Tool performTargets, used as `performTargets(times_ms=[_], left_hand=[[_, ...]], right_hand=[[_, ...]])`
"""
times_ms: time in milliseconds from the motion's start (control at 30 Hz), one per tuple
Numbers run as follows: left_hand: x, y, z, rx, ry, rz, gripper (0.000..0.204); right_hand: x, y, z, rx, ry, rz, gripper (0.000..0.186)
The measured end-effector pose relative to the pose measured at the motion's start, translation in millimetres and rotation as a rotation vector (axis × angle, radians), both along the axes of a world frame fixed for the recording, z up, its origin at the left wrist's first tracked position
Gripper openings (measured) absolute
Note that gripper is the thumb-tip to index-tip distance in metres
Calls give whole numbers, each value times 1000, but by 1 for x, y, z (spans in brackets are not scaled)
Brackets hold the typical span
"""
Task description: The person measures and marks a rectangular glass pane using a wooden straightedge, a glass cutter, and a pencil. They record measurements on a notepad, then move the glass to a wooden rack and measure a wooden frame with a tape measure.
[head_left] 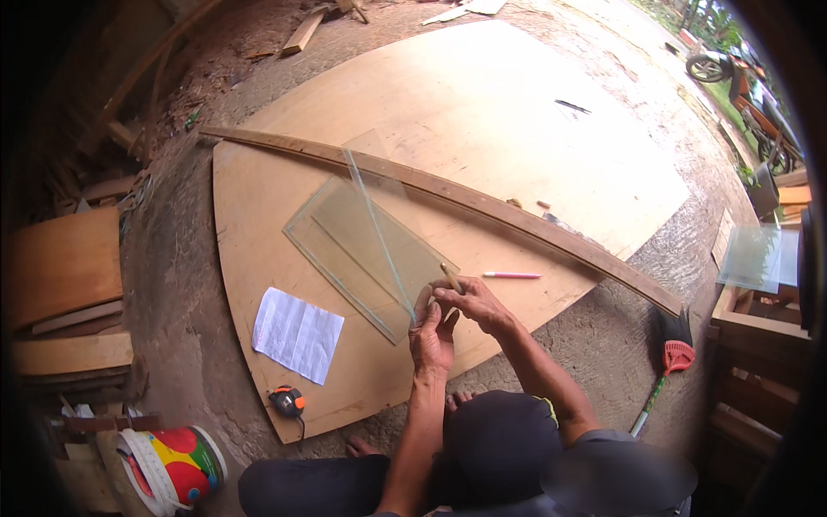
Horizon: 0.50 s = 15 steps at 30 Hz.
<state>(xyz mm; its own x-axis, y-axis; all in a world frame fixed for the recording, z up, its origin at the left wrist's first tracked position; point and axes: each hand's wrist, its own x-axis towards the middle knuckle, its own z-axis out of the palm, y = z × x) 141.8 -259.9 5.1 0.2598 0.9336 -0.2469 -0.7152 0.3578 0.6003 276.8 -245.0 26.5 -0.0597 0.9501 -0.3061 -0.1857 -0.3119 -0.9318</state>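
My left hand [432, 338] is closed at the lower corner of a clear glass pane [370, 205], which is held up at a tilt, its pale edge slanting up and left. Close beside it, my right hand [474, 303] grips a short brass-coloured tool [450, 277], shaped like a glass cutter; its lower end is hidden by the fingers. Under the raised pane, greenish glass panes [340, 258] lie overlapping on a large plywood sheet [245, 250]. A pink pen [512, 275] lies to the right of my hands.
A long wooden batten [482, 196] crosses the plywood. A creased paper sheet [297, 334] and a tape measure [287, 401] lie at the left. A colourful bucket [185, 465] stands lower left, a red broom [678, 355] lower right. More glass [749, 258] rests on a wooden crate [762, 327].
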Motion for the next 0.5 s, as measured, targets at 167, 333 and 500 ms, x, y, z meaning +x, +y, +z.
performTargets(times_ms=[167,333,500], left_hand=[[21,6,16,12,86,-198,53],[22,16,17,-93,207,-276,74],[-3,14,3,-129,272,-150,62]], right_hand=[[18,3,-9,31,309,-176,30],[87,22,-1,27,454,-404,35],[179,37,14,99,479,-744,34]])
